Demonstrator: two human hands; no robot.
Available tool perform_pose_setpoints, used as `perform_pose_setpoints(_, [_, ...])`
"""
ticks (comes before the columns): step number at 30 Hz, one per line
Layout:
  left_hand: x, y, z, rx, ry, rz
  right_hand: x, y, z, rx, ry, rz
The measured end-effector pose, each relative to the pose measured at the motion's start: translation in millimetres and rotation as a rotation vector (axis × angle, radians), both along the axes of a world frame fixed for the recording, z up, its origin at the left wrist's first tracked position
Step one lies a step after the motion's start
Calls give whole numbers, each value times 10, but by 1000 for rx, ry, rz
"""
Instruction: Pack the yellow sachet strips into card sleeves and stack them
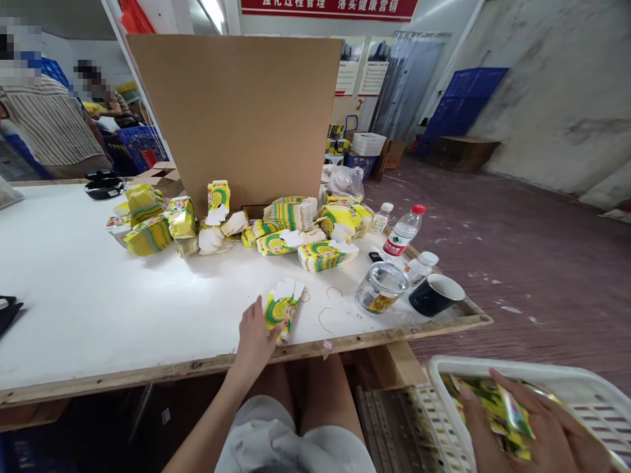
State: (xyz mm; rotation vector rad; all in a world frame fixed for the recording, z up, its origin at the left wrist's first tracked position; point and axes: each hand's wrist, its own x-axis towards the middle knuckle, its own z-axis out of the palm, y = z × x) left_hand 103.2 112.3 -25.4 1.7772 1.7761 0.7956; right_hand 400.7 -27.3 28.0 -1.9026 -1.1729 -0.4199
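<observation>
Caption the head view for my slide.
Left hand on a yellow-green carton, right hand at the packets in a white basket.

Blurred right hand (552, 427), cut by the lower edge of the view.
This hand hides a part of the yellow packets (493, 412) in the white basket (473, 363), so whether it grips one cannot be told; the basket is also cut off. The left hand (256, 332) covers a little of the yellow carton (283, 309). The red banner (329, 14) is cut at the top, and the posters (377, 69) have too small print for reading.
</observation>
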Motion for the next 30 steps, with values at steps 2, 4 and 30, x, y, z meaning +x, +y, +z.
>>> perform_pose_setpoints(2, [-68,134,-101,-31,49,68,1,17,-53,-22,-35,57])
perform_pose_setpoints(4, [-102,190,-177,-46,73,99,-125,93,-177,-39,35,209])
perform_pose_setpoints(30, [365,-911,213,-646,-1286,-468,-1386,230,-280,-32,834,746])
